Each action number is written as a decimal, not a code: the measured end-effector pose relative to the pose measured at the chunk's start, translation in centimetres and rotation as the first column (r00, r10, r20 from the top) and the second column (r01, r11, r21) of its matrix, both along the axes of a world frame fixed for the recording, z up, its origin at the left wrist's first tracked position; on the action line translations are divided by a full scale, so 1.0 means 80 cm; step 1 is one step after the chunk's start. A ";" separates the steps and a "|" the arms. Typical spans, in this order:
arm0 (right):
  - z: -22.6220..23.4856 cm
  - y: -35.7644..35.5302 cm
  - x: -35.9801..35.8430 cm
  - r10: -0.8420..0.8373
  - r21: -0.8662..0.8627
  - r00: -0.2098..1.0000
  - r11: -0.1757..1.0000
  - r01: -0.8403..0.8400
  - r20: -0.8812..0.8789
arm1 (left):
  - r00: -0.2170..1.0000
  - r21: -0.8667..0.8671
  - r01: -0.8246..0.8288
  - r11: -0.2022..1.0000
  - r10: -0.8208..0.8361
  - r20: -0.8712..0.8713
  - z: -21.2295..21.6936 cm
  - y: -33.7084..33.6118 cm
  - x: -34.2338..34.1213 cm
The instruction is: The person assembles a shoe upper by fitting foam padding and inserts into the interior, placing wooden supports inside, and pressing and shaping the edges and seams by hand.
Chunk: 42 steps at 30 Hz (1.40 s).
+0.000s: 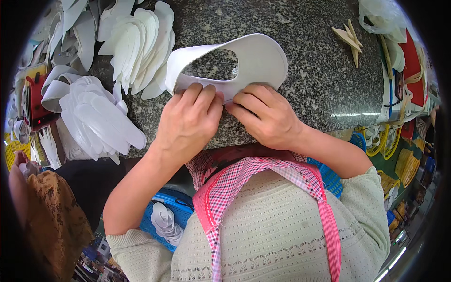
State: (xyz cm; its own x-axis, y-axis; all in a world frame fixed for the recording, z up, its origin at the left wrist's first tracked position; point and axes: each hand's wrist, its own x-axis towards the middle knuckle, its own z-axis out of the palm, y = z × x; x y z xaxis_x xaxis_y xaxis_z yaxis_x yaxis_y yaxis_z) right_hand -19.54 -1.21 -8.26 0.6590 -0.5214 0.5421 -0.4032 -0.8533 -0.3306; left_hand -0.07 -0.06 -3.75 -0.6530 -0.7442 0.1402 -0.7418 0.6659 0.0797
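A white shoe upper [264,55], curved into a ring with an oval opening, stands on the speckled stone tabletop [307,28]. Its near edge is pinched between the fingers of my left hand [190,115] and my right hand [270,115], which sit close together. The fingertips curl over the material, so the exact grip points are hidden. Left of the upper lies a fanned stack of white sole-shaped pieces [141,44]. Another white stack [101,120] rests nearer to me, beside my left forearm.
More white uppers [84,40] pile up at the far left, near a red device [37,96]. Pointed wooden sticks [348,38] and a clear plastic bag [383,16] are at the far right. A blue basket [159,223] holds white pieces below. Another person [58,221] is at the lower left.
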 end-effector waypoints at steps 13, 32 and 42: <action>0.001 0.007 -0.002 -0.073 -0.120 0.995 0.991 0.065 -0.067 | 0.978 -0.086 -0.124 0.989 0.107 -0.178 -0.016 -0.011 -0.018; 0.002 0.000 -0.002 -0.101 0.017 0.989 0.995 0.103 -0.110 | 0.925 0.238 -0.190 0.952 0.255 -0.282 0.003 -0.022 -0.012; -0.001 -0.002 -0.003 -0.087 -0.025 0.995 0.996 0.086 -0.057 | 0.976 0.091 -0.097 0.991 0.112 -0.189 -0.002 -0.023 -0.008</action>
